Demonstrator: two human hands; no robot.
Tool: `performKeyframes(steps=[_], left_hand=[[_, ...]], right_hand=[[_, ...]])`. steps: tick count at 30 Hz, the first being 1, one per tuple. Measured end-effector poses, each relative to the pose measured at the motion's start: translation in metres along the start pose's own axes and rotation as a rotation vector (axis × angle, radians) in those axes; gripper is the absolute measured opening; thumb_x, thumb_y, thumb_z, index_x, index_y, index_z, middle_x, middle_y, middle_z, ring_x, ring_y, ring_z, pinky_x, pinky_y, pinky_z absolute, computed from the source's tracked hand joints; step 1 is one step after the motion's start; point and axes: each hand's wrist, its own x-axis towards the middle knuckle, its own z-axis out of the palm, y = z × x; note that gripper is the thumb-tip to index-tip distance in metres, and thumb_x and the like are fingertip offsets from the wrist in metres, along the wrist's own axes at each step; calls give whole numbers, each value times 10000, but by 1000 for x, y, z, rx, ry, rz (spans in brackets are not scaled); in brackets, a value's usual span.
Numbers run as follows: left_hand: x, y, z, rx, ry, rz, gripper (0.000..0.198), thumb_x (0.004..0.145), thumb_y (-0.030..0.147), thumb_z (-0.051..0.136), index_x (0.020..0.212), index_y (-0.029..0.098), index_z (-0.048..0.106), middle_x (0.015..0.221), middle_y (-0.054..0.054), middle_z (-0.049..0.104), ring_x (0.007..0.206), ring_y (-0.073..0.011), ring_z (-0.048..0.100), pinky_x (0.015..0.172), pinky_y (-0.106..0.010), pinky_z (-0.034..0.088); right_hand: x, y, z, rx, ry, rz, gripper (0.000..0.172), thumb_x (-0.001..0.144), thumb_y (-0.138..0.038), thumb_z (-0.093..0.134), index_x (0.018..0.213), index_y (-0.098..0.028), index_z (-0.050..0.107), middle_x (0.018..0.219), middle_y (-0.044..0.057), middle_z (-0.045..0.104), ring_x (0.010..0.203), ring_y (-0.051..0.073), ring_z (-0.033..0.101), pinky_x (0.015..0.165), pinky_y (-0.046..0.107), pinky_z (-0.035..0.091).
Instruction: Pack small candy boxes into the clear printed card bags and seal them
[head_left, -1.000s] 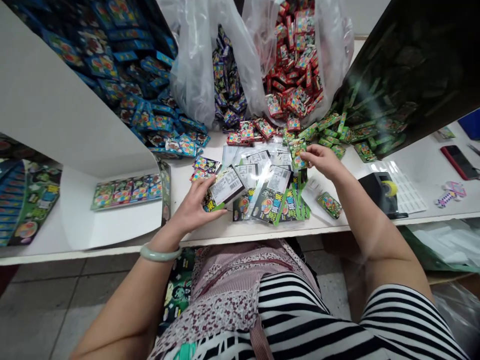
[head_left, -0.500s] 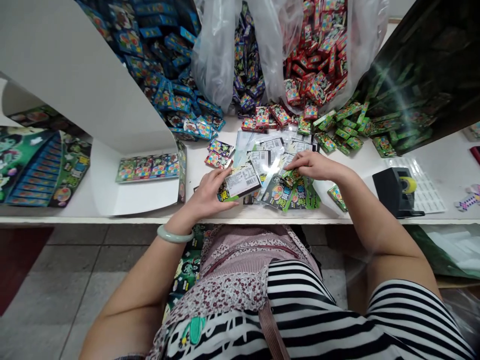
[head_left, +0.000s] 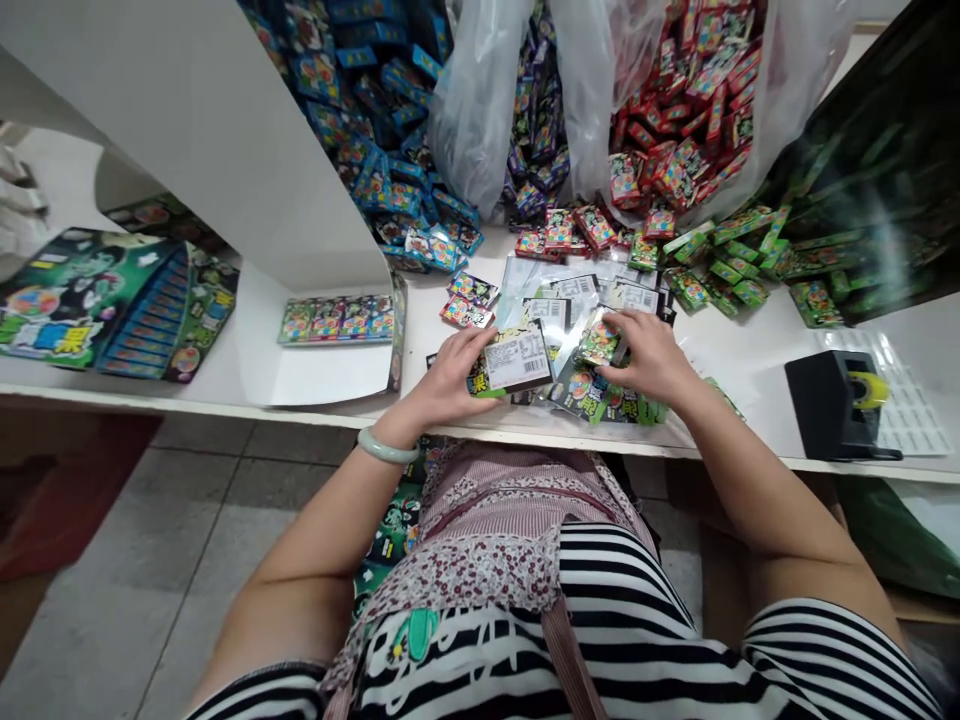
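Our left hand [head_left: 451, 380] — clamped on a flat black-and-green packet with white barcode label [head_left: 517, 360], our right hand [head_left: 654, 360] — pinching a small green printed box [head_left: 596, 342], overlapping black-and-green pouches [head_left: 581, 392] beneath.

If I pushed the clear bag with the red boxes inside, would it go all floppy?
Probably: the bag sags in soft folds, so its sides should give easily. It may feel heavy overall, since many red boxes are heaped inside. Some might tumble out, because they look loosely jumbled.
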Motion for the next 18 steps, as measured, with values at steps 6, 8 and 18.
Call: performKeyframes(steps=[6, 8, 18], left_hand=[[-1, 7, -7, 41, 3, 62, 999, 736, 489, 765, 1566, 213, 284, 1464, -159, 431, 1374, -378, 413, 1183, -551, 345], [-1, 10, -10, 32, -20, 72, 988, 745, 499, 754, 1566, 208, 287, 1467, -160, 427, 1386, -375, 400, 1195, -543, 332], [-2, 18, -23, -330, -1, 77, 1005, 682, 569, 793, 1537, 238, 382, 1477, -144, 454, 1404, -374, 407, 1219, -556, 302]], right_hand=[[-1, -32, -46, 197, -149, -440, 688, 809, -339, 677, 1469, -310, 481, 1506, 95, 488, 1381, 343, 439, 1131, 595, 381], [0, -37, -52, 161, -226, -456, 682, 795, -304, 692, 1451, -338, 507, 1503, 78, 497, 1367, 349, 449, 1115, 605, 402], [-5, -12, -24, 84, -102, -313, 578, 830, -409, 693, 1373, -243, 584, 1464, 173, 513, 1321, 397, 504, 1072, 615, 440]])
